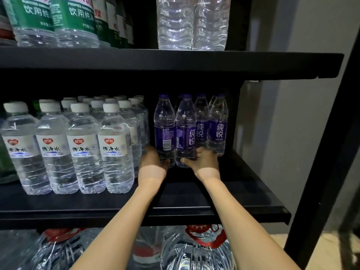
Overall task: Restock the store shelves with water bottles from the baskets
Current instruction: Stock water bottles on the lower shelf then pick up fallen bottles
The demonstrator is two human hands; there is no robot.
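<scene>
A black metal shelving unit (194, 217) fills most of the frame, from the left edge to right of centre. Its upper shelf (175, 63) runs as a thick dark board across the upper third, and the middle shelf (243, 191) crosses the lower half, with a raised front lip. A black upright post (321, 162) slants down the right side. Behind it, on the right, stands a plain grey wall (292, 123) with softer and darker vertical bands. A pale beige floor (307, 250) shows at lower right. The light is dim; the space between the shelves is in deep shadow, brighter toward the top.
</scene>
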